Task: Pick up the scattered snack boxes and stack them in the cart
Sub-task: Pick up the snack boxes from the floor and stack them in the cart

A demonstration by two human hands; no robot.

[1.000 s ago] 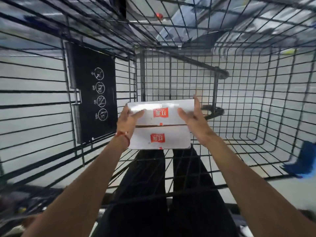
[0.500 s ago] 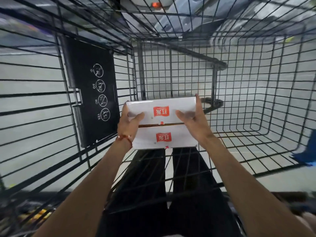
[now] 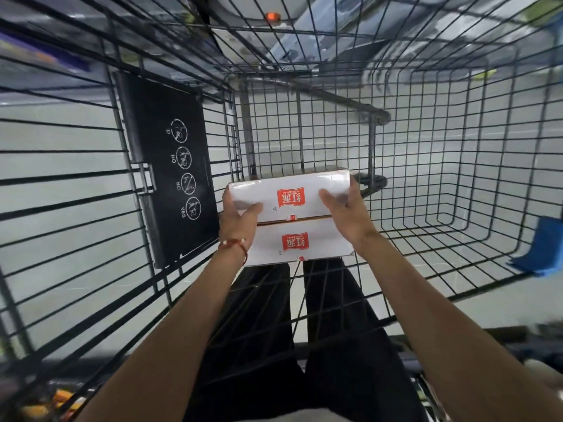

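Container: black wire shopping cart [image 3: 457, 178], seen from above, looking into the basket. Contents: two white snack boxes, both at the near end of the basket, roughly centred between the side walls. A black plastic panel [image 3: 170, 166] with four round white pictograms hangs on the left wall, just beside the boxes.

Hands: both arms reach forward and down into the basket. Left hand [image 3: 237, 220] grips the left end of the far box [image 3: 289, 193], thumb lying across its white face, fingers wrapped behind the end. Right hand [image 3: 344, 211] grips the right end the same way, thumb on the face, fingertips over the far corner. A red string bracelet [image 3: 234, 245] is on the left wrist.

Boxes: glossy white card, each with a red logo patch, upside down to the camera. The near box [image 3: 313, 245] touches the far box along one long edge, with a thin brown seam between them. Neither hand holds it. Cannot tell whether the pair is stacked or side by side, nor whether either one rests on the basket floor.

Black trousers [image 3: 335, 330] show through the wire.
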